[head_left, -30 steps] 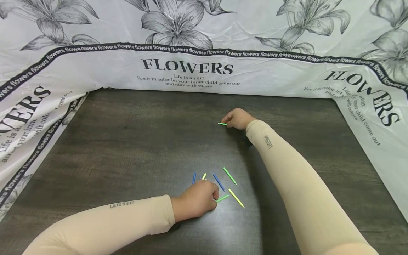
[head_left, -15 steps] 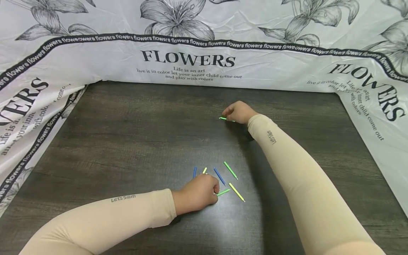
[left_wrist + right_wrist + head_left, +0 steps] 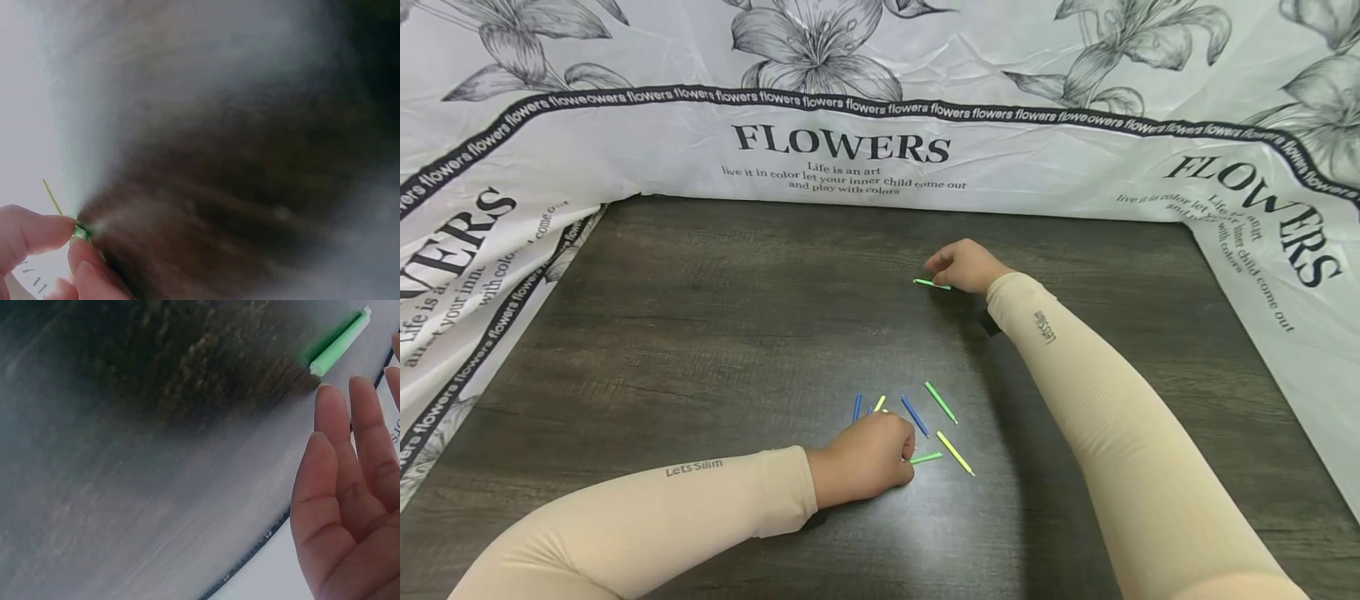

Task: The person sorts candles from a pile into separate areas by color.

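Near the middle of the table my left hand (image 3: pixel 865 457) pinches a thin green candle (image 3: pixel 927 457) between thumb and index finger. In the left wrist view only a short green bit of that candle (image 3: pixel 80 232) shows at the fingertips. Farther back, another green candle (image 3: pixel 931 284) lies on the table beside my right hand (image 3: pixel 964 267). The right wrist view shows that candle (image 3: pixel 340 344) just beyond the fingertips, with the right hand's fingers (image 3: pixel 369 434) extended and holding nothing.
Around the left hand lie loose candles: a blue one (image 3: pixel 914 416), a green one (image 3: pixel 941 402), a yellow one (image 3: pixel 955 453), and another blue one (image 3: pixel 857 407). Some are partly hidden by the hand. A flower-printed white sheet (image 3: pixel 842 150) borders the dark table (image 3: pixel 737 317).
The right hand has let go of the far green candle, and its fingers have drawn slightly away. The left hand's candle has turned a little, nearer to level across the view.
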{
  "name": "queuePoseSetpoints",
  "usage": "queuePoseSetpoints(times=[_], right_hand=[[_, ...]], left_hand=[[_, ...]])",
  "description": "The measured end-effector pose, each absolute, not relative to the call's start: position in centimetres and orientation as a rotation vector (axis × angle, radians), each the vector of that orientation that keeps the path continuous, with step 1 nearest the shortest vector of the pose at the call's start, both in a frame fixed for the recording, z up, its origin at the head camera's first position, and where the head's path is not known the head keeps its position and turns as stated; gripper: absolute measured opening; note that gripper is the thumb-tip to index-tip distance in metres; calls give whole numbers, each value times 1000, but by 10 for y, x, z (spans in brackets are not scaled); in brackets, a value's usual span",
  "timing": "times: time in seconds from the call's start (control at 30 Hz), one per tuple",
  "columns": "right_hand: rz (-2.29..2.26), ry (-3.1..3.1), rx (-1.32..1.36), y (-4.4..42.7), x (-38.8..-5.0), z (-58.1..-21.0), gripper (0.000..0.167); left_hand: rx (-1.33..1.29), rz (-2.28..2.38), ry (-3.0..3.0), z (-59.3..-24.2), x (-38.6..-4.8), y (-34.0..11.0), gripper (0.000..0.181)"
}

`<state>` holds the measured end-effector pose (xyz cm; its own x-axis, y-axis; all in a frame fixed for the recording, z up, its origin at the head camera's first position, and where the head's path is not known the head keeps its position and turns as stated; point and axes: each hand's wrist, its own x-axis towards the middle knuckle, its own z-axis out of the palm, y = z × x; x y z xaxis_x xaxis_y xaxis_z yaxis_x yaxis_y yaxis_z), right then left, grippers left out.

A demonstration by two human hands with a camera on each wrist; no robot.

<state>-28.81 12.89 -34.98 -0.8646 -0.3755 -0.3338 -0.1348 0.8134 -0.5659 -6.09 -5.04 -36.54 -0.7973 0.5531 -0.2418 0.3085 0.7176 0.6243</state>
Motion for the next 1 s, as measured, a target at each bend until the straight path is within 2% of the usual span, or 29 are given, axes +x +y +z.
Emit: queuePoseSetpoints(times=[0.4, 0.73, 1.0], right_hand=[[-793, 2560, -371, 133, -289, -354, 38], [-796, 2568, -374, 135, -289, -353, 39], [-823, 2606, -349, 136, -284, -351, 37]], left_hand=[[686, 807, 2520, -365, -59, -49, 22], [682, 741, 2570, -365, -59, -47, 12], [694, 694, 2584, -365, -57, -45, 19]])
